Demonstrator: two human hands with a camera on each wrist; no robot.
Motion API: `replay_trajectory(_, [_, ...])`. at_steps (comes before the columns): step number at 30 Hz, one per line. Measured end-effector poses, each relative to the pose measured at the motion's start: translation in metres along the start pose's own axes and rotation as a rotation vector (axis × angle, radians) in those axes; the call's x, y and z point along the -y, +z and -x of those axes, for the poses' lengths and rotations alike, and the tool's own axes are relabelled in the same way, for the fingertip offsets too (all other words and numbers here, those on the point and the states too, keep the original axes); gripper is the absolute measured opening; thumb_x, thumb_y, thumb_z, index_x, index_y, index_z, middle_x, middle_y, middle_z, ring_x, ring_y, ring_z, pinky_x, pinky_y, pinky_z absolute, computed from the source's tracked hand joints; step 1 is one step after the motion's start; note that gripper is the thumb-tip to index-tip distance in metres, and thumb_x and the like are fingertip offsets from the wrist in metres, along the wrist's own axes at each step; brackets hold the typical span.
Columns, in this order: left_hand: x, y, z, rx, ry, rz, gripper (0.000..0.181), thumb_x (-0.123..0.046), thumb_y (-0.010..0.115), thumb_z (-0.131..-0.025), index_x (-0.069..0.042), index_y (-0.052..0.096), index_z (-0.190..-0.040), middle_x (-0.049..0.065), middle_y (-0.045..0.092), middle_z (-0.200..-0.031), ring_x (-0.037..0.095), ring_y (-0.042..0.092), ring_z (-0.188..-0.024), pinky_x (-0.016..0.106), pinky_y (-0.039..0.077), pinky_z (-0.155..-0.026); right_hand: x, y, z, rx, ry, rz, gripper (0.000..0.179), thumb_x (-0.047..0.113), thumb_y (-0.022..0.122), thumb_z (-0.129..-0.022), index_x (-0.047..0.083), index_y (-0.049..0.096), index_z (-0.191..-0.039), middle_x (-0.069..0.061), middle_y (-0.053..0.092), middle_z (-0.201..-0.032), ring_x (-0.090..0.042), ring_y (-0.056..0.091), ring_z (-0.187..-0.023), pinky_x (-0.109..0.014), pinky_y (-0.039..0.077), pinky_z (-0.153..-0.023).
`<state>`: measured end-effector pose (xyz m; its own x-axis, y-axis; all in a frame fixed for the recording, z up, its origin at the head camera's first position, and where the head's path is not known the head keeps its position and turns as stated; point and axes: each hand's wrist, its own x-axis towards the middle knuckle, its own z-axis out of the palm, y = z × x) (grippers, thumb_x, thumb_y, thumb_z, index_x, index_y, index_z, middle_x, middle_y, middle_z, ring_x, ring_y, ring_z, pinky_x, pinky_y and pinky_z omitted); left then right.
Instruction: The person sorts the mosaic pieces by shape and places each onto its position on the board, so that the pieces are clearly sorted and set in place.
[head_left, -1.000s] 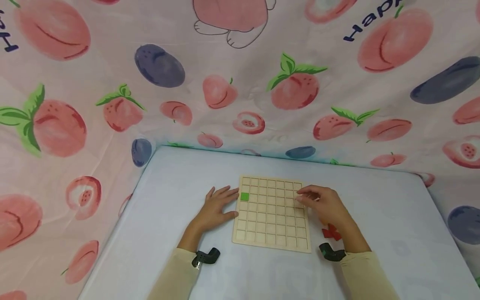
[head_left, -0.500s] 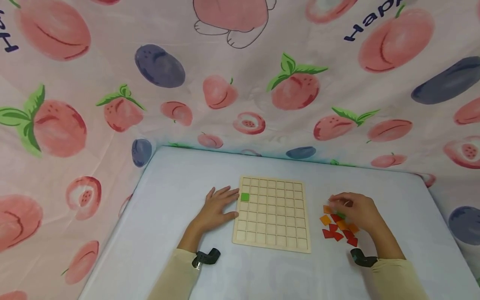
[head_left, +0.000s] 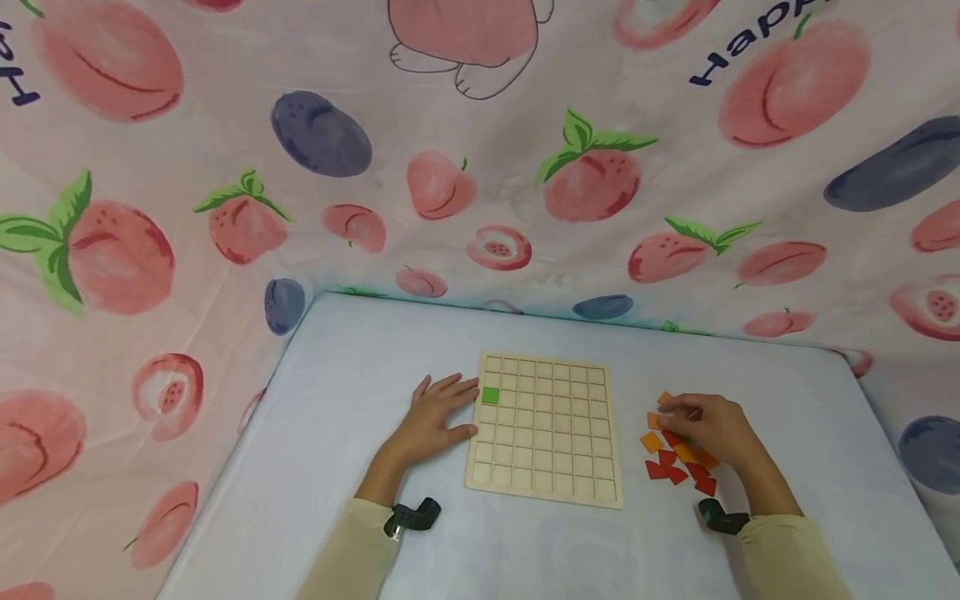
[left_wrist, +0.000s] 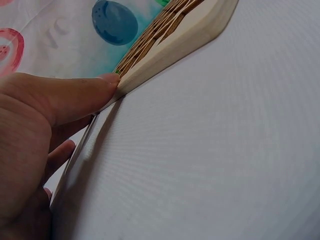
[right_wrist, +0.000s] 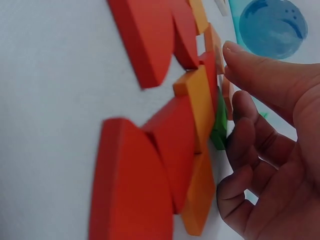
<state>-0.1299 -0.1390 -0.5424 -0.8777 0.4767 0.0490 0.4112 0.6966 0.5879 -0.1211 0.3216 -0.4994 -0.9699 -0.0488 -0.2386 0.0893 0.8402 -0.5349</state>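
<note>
My left hand [head_left: 432, 419] lies at the left edge of the wooden grid board [head_left: 543, 492], its fingers spread. In the left wrist view, the thumb [left_wrist: 85, 97] touches the board's rim [left_wrist: 180, 57]. One green square tile [head_left: 490, 395] sits in a cell of the leftmost column. To the board's right, my right hand [head_left: 712, 423] bends over a small pile of tiles, fingertips right at an orange tile [head_left: 665, 398]; I cannot tell whether they pinch it. The right wrist view shows a green tile [right_wrist: 219, 122] beside the curled fingers and red rounded-edge tiles [right_wrist: 132, 185] nearer the camera.
More orange tiles [head_left: 651, 442] and red tiles [head_left: 656, 470] lie loosely between the board and the right forearm. The white tabletop [head_left: 375, 333] reaches back to a hanging fruit-print cloth [head_left: 502, 183], which also runs along the left side.
My right hand has moved from over the board's right side to the tile pile, then shifted slightly toward me, uncovering an orange tile at its fingertips. The left hand stays put.
</note>
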Motion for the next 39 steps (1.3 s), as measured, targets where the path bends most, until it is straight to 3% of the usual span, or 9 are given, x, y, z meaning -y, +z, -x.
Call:
replay_trajectory(23, [0.002, 0.001, 0.001, 0.007, 0.004, -0.002, 0.064, -0.039, 0.071, -0.094, -0.014, 0.053, -0.150, -0.004, 0.044, -0.161, 0.026, 0.029, -0.155, 0.062, 0.005, -0.126, 0.003, 0.003, -0.001, -0.015, 0.009, 0.022, 0.033, 0.034, 0.078, -0.090, 0.006, 0.074, -0.107, -0.004, 0.066, -0.087, -0.023, 0.056, -0.085, -0.029, 0.049, -0.066])
replay_trajectory(35, [0.002, 0.000, 0.000, 0.006, 0.001, -0.006, 0.064, -0.039, 0.072, -0.094, -0.015, 0.053, -0.150, -0.004, 0.044, -0.161, 0.026, 0.030, -0.155, 0.062, 0.005, -0.126, 0.013, 0.005, 0.001, -0.028, 0.009, -0.041, 0.035, 0.035, 0.077, -0.092, 0.004, 0.071, -0.107, -0.006, 0.067, -0.090, -0.022, 0.058, -0.086, -0.027, 0.051, -0.067])
replay_trajectory(39, [0.002, 0.000, 0.000, 0.008, 0.007, -0.003, 0.064, -0.040, 0.071, -0.094, -0.014, 0.053, -0.150, -0.004, 0.044, -0.161, 0.026, 0.030, -0.155, 0.062, 0.005, -0.126, 0.021, 0.008, 0.001, -0.016, 0.008, -0.111, 0.032, 0.033, 0.076, -0.093, 0.006, 0.070, -0.109, -0.008, 0.068, -0.089, -0.023, 0.061, -0.078, -0.029, 0.054, -0.064])
